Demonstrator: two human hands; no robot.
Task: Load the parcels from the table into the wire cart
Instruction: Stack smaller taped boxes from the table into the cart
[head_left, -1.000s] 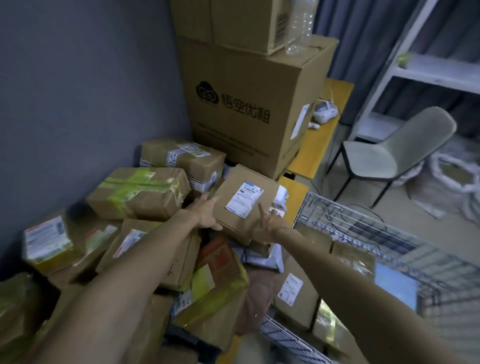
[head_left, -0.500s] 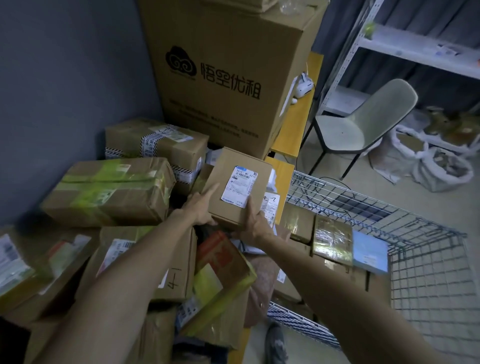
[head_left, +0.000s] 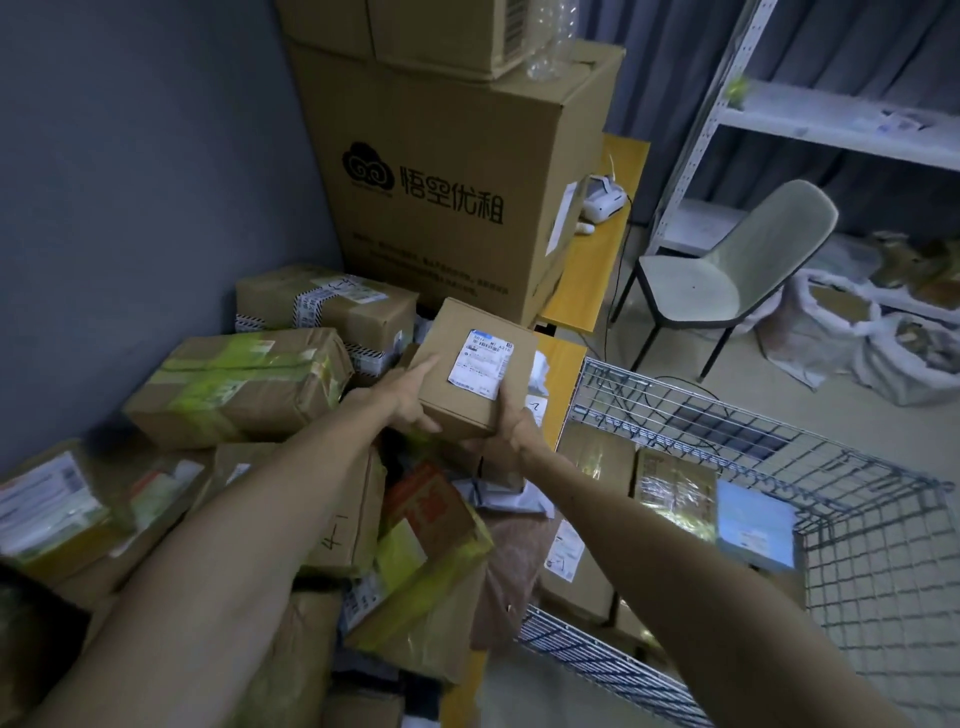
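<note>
Both hands hold a small labelled box (head_left: 470, 371) raised above the parcel pile (head_left: 244, 387) on the table (head_left: 569, 358). The left hand (head_left: 408, 397) grips its left edge; the right hand (head_left: 506, 428) cups the near right corner, with the fingers curled underneath and mostly hidden. To the right, the open-topped wire cart (head_left: 883, 551) stands just beside the table edge, with parcels filling its near-left part. The label's print is too small to read.

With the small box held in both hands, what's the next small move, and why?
Probably swing the box right and lower it into the cart. The left hand and right hand grip it above the pile, and the cart's far side shows bare wire.
</note>
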